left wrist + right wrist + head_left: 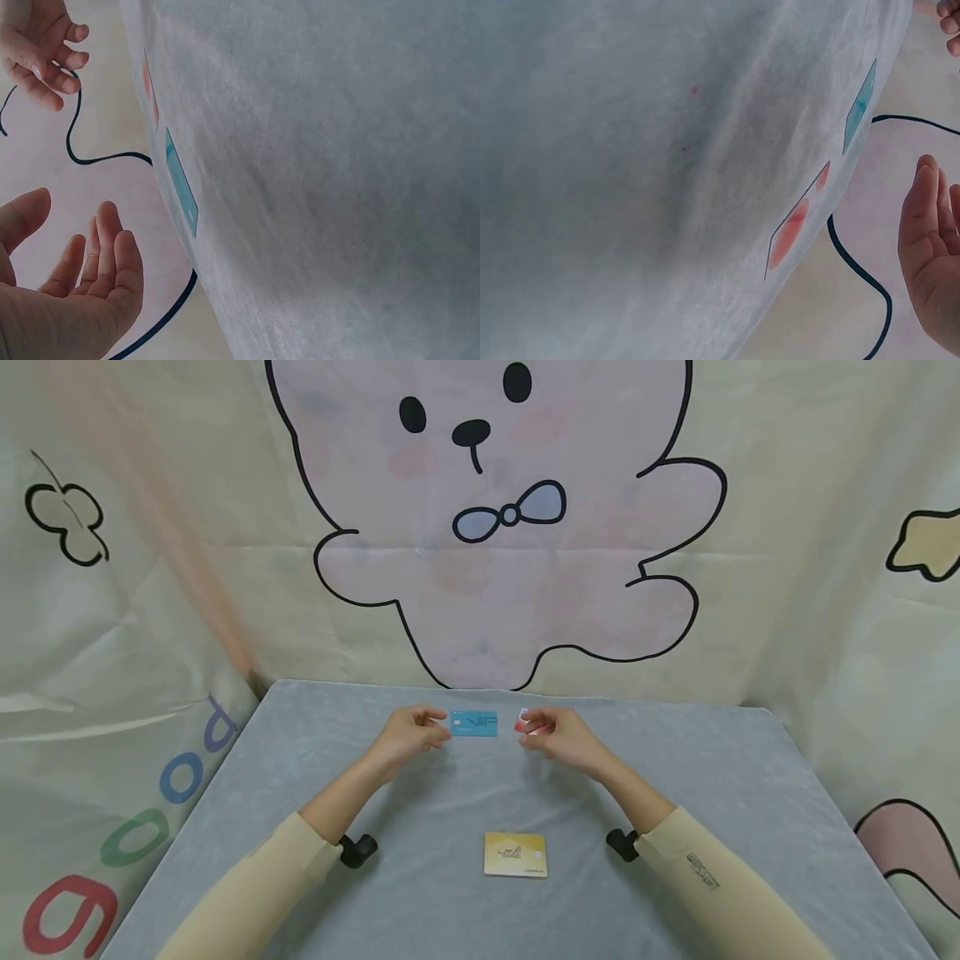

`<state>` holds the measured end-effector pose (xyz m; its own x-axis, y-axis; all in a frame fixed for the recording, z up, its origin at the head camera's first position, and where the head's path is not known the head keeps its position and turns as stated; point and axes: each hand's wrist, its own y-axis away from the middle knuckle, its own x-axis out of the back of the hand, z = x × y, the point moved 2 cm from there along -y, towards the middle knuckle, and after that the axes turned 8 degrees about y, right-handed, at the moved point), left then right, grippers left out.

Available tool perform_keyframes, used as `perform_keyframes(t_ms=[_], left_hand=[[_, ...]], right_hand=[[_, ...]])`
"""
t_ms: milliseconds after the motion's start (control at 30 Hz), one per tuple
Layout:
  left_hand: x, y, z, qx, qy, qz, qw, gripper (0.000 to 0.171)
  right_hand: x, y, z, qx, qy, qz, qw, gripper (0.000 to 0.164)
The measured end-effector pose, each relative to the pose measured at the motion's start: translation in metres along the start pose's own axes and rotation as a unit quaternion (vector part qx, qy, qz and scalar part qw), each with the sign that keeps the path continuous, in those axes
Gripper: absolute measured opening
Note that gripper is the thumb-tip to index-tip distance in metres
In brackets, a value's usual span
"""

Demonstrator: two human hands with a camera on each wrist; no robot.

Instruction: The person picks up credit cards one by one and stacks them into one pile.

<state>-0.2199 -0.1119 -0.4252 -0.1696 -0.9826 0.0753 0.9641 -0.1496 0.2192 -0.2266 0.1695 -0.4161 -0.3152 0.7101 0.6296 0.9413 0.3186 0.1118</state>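
A blue card (pixel 480 729) with "VIP" lettering lies flat near the far edge of the table. My left hand (pixel 405 742) hovers just left of it, fingers loosely bent and holding nothing. To its right lies a red and white card (pixel 787 236), mostly covered by my right hand (pixel 564 740) in the head view. Both wrist views show a gap between that hand and the card; its fingers are relaxed around nothing. Closer to me, a yellow card (pixel 515 865) lies between my forearms, with neither hand near it.
A grey-blue cloth (pixel 420 877) covers the table. Behind its far edge hangs a pale curtain (pixel 780 527) with a cartoon bear, and curtain also flanks both sides. Black wrist cameras (pixel 358 851) sit on both wrists.
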Motion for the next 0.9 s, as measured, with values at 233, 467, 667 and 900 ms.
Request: perform_keyframes(t_ms=[233,467,667,900], left_hand=[[0.000,-0.018,-0.005,0.004,0.007,0.005,1.0000,0.053],[0.003,-0.036,-0.010,0.003,0.015,0.010,0.9998,0.064],[0.002,-0.045,-0.015,-0.002,0.017,0.004,0.9998,0.066],[-0.004,-0.057,-0.021,0.012,-0.009,0.015,0.9998,0.065]], right_hand=[[-0.006,-0.016,0.004,0.004,0.003,-0.005,1.000,0.053],[-0.016,-0.032,0.009,0.023,0.017,-0.002,1.000,0.054],[-0.025,-0.044,0.014,0.016,0.023,-0.003,1.000,0.057],[-0.033,-0.058,0.017,-0.020,0.018,-0.001,1.000,0.060]])
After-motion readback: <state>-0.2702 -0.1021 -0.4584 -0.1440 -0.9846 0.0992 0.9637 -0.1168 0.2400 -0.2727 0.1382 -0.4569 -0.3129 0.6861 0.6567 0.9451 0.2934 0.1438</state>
